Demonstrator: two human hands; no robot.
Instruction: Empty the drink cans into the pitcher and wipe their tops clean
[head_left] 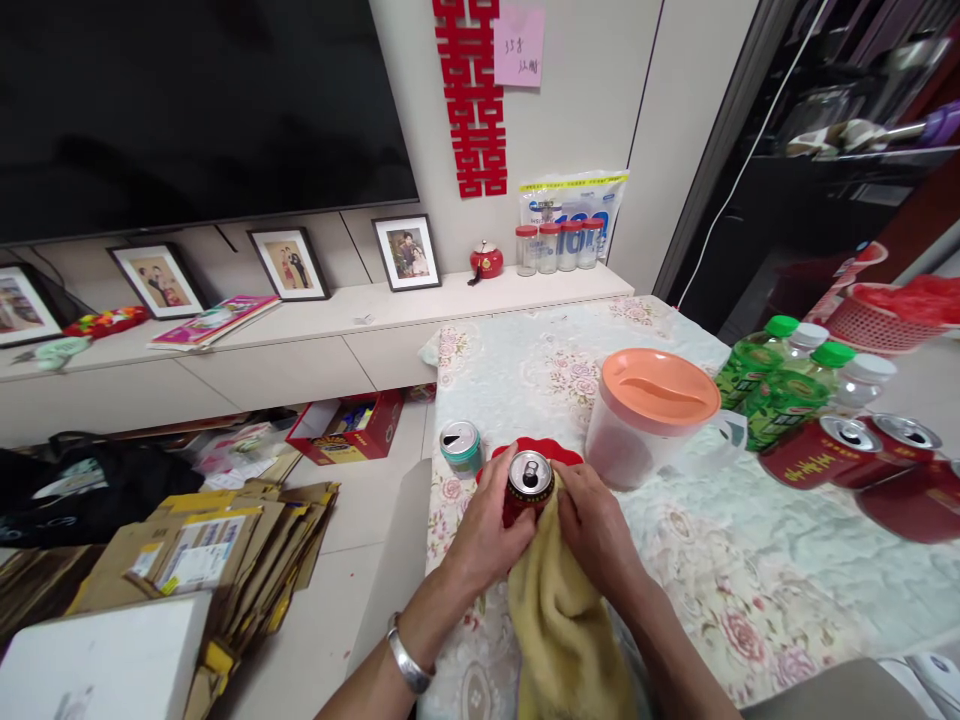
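Observation:
An opened red can [530, 474] is upright in my left hand [484, 525], whose fingers wrap round its side. My right hand [596, 525] grips a yellow cloth [566, 625] that touches the can's right side and hangs down toward me. Behind the can lies a red scalloped dish [561, 452], partly covered by my hands. A small teal can [462, 452] stands to the left of the dish. To the right is a clear pitcher [626, 450] with an orange lid.
Green-capped bottles [787, 400] and several red cans [825, 452] stand at the right of the flowered tablecloth [742, 540]. Beyond the table runs a white cabinet [345, 318] with framed photos and jars. Flattened cardboard [247, 540] and a white box [105, 660] are at lower left.

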